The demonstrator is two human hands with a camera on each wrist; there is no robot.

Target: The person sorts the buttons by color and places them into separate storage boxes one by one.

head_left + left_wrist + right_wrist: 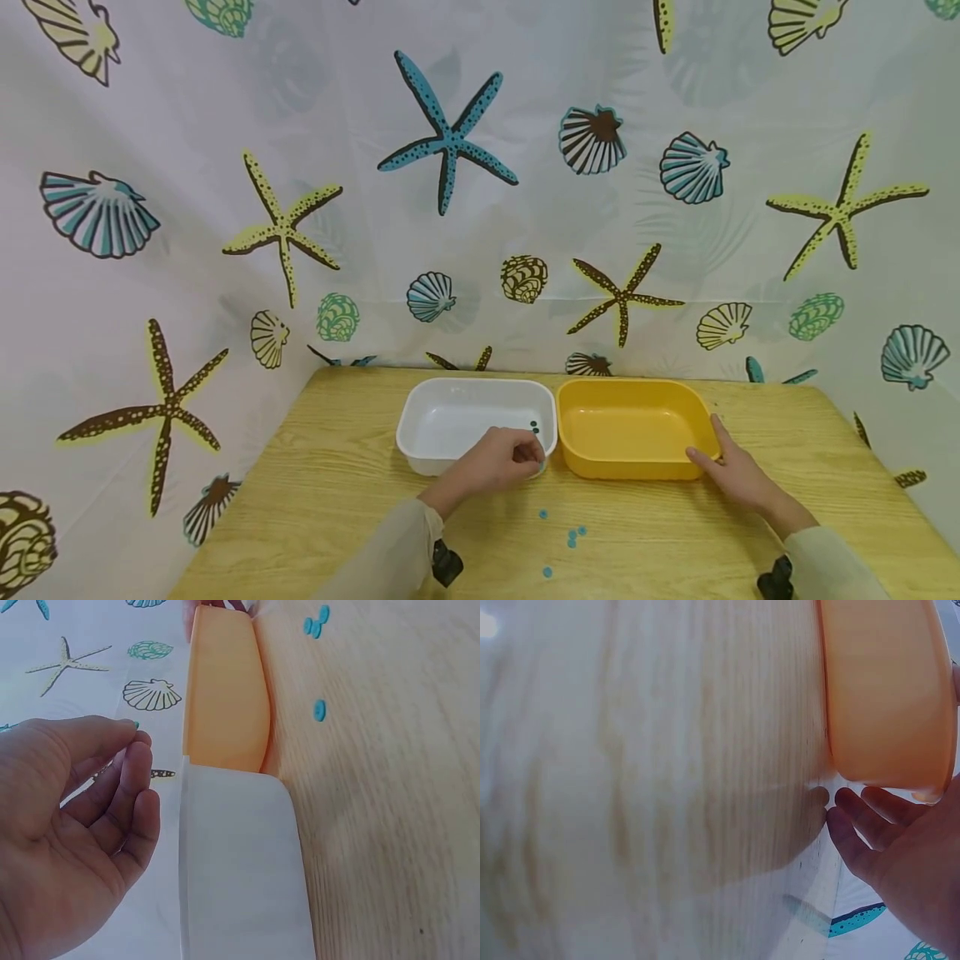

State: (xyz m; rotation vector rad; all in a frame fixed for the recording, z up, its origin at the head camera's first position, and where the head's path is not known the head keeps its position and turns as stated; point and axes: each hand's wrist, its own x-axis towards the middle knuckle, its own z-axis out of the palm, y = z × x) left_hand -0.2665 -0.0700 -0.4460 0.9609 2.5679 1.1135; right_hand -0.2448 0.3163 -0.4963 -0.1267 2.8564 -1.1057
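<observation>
My left hand is raised over the near right rim of a white plastic basin. Between thumb and fingertip it pinches a small blue button, mostly covered by the fingers. Inside the white basin, two dark buttons lie by the right wall. My right hand holds the right end of a yellow basin, thumb over the near corner of the rim and fingers along the outer side. Several loose blue buttons are scattered on the table in front of the basins.
Both basins stand side by side, nearly touching, near the back of a wooden table. Behind and at the sides hangs a white curtain printed with starfish and shells. Each forearm carries a black wrist device.
</observation>
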